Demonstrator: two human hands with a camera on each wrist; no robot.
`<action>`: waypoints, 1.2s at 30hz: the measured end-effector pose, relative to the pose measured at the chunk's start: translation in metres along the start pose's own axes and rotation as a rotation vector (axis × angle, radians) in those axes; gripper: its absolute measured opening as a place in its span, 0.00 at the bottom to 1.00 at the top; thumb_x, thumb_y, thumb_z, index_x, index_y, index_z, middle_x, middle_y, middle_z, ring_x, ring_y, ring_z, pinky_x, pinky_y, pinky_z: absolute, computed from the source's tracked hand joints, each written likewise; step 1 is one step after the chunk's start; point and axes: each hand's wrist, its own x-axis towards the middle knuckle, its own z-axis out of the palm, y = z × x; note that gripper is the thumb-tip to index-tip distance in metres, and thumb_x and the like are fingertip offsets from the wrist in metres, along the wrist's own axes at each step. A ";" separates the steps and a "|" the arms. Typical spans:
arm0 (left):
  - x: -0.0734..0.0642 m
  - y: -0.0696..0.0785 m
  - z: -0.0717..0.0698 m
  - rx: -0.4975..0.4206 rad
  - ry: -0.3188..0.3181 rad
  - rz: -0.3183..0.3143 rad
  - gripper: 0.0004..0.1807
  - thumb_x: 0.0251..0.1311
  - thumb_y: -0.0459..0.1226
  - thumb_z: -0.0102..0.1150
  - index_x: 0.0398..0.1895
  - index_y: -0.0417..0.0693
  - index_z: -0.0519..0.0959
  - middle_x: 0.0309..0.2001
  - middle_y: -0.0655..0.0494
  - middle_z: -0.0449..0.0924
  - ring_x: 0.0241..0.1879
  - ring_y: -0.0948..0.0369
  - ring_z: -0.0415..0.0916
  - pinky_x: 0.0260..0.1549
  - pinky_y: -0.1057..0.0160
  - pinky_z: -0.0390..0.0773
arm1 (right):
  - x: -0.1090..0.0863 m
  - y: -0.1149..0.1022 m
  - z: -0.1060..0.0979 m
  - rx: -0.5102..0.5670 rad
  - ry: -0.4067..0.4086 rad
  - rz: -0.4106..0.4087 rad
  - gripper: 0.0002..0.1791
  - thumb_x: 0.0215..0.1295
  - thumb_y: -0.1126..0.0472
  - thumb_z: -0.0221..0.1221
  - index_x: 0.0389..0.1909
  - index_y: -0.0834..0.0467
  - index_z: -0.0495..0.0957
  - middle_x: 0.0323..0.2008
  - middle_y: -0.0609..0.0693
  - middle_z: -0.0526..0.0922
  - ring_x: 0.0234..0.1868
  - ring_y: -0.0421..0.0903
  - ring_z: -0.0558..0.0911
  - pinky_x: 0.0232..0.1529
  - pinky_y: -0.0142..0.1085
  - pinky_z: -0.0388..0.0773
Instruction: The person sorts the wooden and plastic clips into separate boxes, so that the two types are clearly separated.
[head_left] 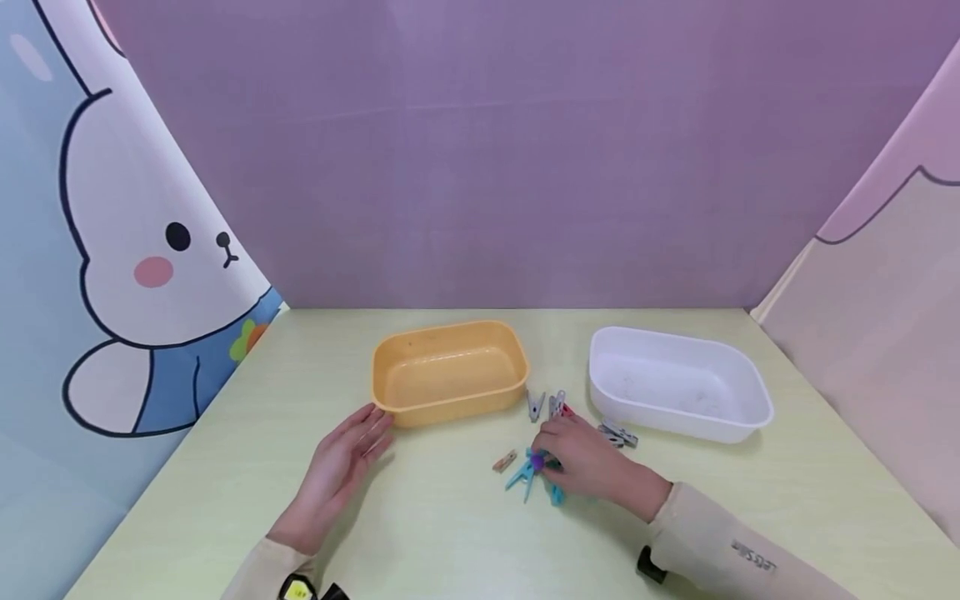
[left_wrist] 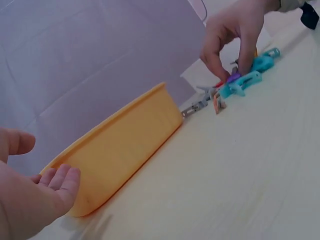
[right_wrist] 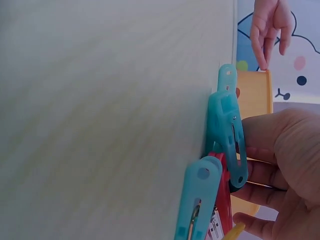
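Note:
My left hand (head_left: pixel 341 462) rests its loosely straight fingers against the near left corner of a yellow plastic basin (head_left: pixel 450 408). Over a small pile of clothespins, my right hand (head_left: pixel 588 457) reaches down with thumb and fingertips around a purple clothespin (left_wrist: pixel 233 76). Teal clothespins (right_wrist: pixel 227 125) lie right beside these fingers, with a red clothespin (right_wrist: pixel 224 192) among them. A wooden-coloured clothespin (head_left: pixel 505 461) and a grey clothespin (head_left: pixel 535 406) lie just left of the hand. Part of the pile is hidden under the palm.
A white plastic basin (head_left: pixel 678 423) stands at the right, with grey clothespins (head_left: pixel 618 434) by its near left corner. The pale table (head_left: pixel 435 517) ends at a purple backdrop (head_left: pixel 480 167). Printed cloth panels (head_left: pixel 150 317) flank both sides.

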 end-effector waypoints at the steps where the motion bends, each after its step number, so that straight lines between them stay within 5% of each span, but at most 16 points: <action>1: -0.001 0.001 0.000 -0.035 -0.003 -0.012 0.30 0.78 0.31 0.35 0.78 0.36 0.44 0.76 0.41 0.51 0.68 0.58 0.66 0.65 0.59 0.70 | 0.000 0.000 0.000 -0.001 0.002 -0.006 0.08 0.55 0.62 0.72 0.34 0.52 0.83 0.32 0.41 0.79 0.38 0.40 0.77 0.47 0.45 0.78; 7: -0.003 0.003 0.000 -0.151 -0.026 -0.045 0.30 0.79 0.33 0.34 0.79 0.40 0.41 0.77 0.43 0.48 0.74 0.52 0.54 0.67 0.58 0.67 | 0.002 0.000 -0.002 0.004 0.007 -0.024 0.08 0.54 0.63 0.72 0.33 0.52 0.84 0.31 0.41 0.79 0.36 0.39 0.77 0.43 0.42 0.78; 12: 0.005 0.002 -0.001 -0.153 0.000 -0.047 0.29 0.79 0.32 0.36 0.78 0.37 0.46 0.72 0.43 0.58 0.66 0.57 0.67 0.69 0.58 0.65 | 0.002 0.001 -0.004 0.022 0.007 -0.030 0.08 0.53 0.65 0.72 0.32 0.53 0.84 0.30 0.41 0.79 0.35 0.38 0.77 0.41 0.39 0.78; 16: 0.015 0.003 -0.002 -0.099 0.045 -0.059 0.21 0.78 0.34 0.40 0.70 0.39 0.58 0.56 0.51 0.76 0.54 0.61 0.77 0.65 0.59 0.70 | 0.003 0.003 -0.004 0.046 0.015 -0.045 0.08 0.53 0.68 0.72 0.32 0.53 0.85 0.30 0.41 0.80 0.33 0.37 0.77 0.38 0.35 0.78; 21: 0.027 0.004 -0.003 -0.062 0.074 -0.075 0.14 0.77 0.36 0.45 0.60 0.40 0.64 0.41 0.55 0.81 0.45 0.62 0.81 0.57 0.62 0.78 | 0.005 0.002 -0.005 0.106 0.008 -0.060 0.08 0.54 0.70 0.71 0.32 0.56 0.85 0.29 0.43 0.80 0.31 0.35 0.76 0.34 0.28 0.78; 36: 0.035 0.005 -0.007 -0.058 0.097 -0.057 0.15 0.76 0.32 0.46 0.61 0.37 0.62 0.42 0.51 0.81 0.42 0.62 0.83 0.55 0.62 0.79 | 0.011 0.002 -0.022 0.190 -0.047 0.022 0.07 0.57 0.70 0.69 0.37 0.60 0.87 0.33 0.46 0.83 0.34 0.37 0.80 0.36 0.29 0.81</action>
